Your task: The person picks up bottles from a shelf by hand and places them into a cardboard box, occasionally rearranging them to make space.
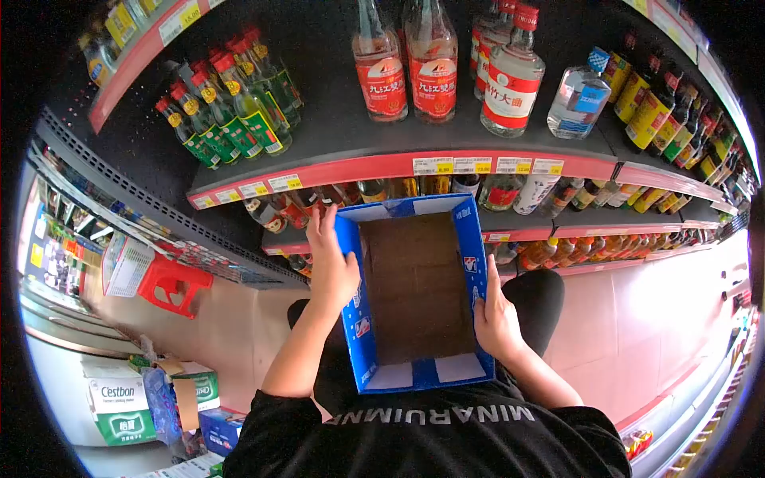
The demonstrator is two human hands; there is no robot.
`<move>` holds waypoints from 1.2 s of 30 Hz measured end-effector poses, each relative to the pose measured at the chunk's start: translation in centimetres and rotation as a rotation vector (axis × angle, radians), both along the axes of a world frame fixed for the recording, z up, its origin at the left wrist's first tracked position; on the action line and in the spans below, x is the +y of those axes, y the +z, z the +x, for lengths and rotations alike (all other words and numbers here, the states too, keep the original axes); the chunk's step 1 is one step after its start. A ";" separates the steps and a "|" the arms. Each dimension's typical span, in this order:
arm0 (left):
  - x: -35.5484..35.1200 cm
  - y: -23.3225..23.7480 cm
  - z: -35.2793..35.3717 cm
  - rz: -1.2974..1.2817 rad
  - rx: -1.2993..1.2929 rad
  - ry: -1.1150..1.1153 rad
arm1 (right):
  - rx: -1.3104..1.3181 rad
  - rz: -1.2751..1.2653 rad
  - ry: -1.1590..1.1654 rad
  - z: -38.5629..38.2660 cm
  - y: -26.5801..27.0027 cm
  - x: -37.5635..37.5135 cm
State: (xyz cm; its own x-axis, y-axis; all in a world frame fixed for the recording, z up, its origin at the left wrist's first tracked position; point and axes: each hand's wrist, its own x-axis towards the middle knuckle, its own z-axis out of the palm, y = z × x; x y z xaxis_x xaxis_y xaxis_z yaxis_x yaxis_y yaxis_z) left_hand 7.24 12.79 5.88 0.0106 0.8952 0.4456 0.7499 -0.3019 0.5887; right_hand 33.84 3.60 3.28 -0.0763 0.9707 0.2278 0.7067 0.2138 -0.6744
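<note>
A blue open-topped cardboard box (421, 379) is held in front of my body, above my lap, with its bare brown bottom showing. My left hand (333, 267) presses along its left wall, fingers stretched up and thumb at the rim. On the opposite wall, my right hand (497, 323) holds the box lower down, its fingers pointing up along the side. Just beyond the box is a shelf (335, 155) with bottles of liquor, including red-labelled clear bottles (434, 84) and a group of green-labelled bottles (231, 111).
Lower shelves hold more bottles (574, 251). A red plastic stool (175, 287) stands on the floor at left, beside a white basket (127, 263). Cestbon cartons (119, 402) sit at lower left. Price tags (454, 166) line the shelf edge.
</note>
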 end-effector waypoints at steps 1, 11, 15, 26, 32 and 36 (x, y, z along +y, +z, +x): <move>-0.1 0.8 0.4 -0.001 0.160 -0.031 | -0.010 -0.005 -0.001 0.0 0.1 -0.1; -0.4 1.9 0.7 -0.041 0.460 -0.209 | -0.004 -0.006 -0.061 -0.4 0.4 -1.0; 0.3 1.7 1.1 -0.036 0.483 -0.213 | -0.002 -0.088 -0.109 -0.3 0.2 -0.7; 0.6 1.5 2.1 -0.124 0.342 -0.119 | 0.044 -0.077 -0.019 0.5 0.2 -0.5; 0.6 1.3 2.2 -0.095 0.326 -0.115 | 0.047 -0.040 0.047 1.2 0.2 -0.2; 0.5 1.0 1.9 -0.069 0.343 -0.120 | 0.037 0.028 0.033 1.3 -0.3 -0.2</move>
State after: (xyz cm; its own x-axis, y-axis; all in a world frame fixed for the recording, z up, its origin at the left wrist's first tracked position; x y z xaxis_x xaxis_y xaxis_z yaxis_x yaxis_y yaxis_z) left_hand 9.14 13.24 6.83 0.2555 0.9065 0.3361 0.8689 -0.3677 0.3312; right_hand 35.12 3.44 2.96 -0.0991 0.9610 0.2582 0.6736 0.2557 -0.6935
